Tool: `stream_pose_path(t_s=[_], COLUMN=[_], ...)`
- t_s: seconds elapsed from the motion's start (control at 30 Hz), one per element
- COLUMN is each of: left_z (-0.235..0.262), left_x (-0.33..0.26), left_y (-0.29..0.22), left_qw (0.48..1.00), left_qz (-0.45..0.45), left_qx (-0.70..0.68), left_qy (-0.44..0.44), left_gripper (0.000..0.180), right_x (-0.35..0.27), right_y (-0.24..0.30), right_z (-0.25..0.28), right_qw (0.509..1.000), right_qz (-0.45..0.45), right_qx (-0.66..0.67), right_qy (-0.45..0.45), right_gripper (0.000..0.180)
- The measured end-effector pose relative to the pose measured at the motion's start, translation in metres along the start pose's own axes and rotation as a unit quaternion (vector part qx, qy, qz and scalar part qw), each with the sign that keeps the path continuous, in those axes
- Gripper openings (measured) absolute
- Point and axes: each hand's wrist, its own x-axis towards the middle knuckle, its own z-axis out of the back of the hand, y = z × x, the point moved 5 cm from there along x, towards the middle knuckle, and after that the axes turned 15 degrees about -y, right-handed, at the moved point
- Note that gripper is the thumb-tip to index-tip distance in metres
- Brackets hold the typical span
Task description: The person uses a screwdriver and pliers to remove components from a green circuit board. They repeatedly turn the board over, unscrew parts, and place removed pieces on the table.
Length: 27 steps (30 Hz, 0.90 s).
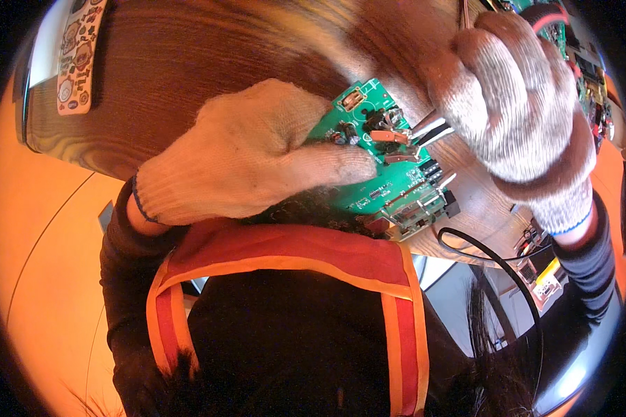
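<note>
My left hand (pixel 257 149), in a pale knit glove, is closed on a green circuit board (pixel 365 184), with the thumb lying across its face. The board is tilted above the table's near edge and carries metal connectors, capacitors and small upright brownish parts (pixel 391 136). My right hand (pixel 515 104), gloved too, wraps round a two-pronged metal tool (pixel 431 130); whether it is pliers or tweezers I cannot tell. Its tips reach the upright parts near the board's right edge. Most of the tool is hidden in the fist.
A brown wood-grain table (pixel 188 42) lies beneath. At the far left is a patterned strip (pixel 76 59). More circuit boards and parts (pixel 591 104) are heaped at the right edge. A black cable (pixel 497 260) loops below my right wrist, beside small parts (pixel 532 240).
</note>
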Motion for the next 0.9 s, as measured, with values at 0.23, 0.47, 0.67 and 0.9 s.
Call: stream_pose_path(t_s=[0.23, 0.47, 0.67, 0.9], left_z=[0.006, 0.006, 0.015, -0.032], left_x=[-0.005, -0.015, -0.021, -0.037], left_y=[0.006, -0.011, -0.034, -0.059], left_qw=[0.998, 0.940, 0.851, 0.888], left_qz=[0.017, -0.018, -0.141, -0.326], left_qx=[-0.060, 0.104, 0.293, -0.069], left_qy=[-0.027, -0.324, -0.412, -0.317], left_gripper=[0.032, 0.060, 0.074, 0.072], right_x=[0.014, -0.040, -0.048, -0.028], right_y=[0.015, -0.026, -0.032, -0.017], right_z=[0.000, 0.019, 0.050, 0.041], right_qw=[0.986, 0.905, 0.667, 0.636], right_qz=[-0.118, -0.401, -0.635, -0.597], right_qx=[-0.004, 0.137, 0.384, 0.471], right_qy=[0.115, 0.033, -0.066, -0.133], right_gripper=[0.052, 0.039, 0.030, 0.051])
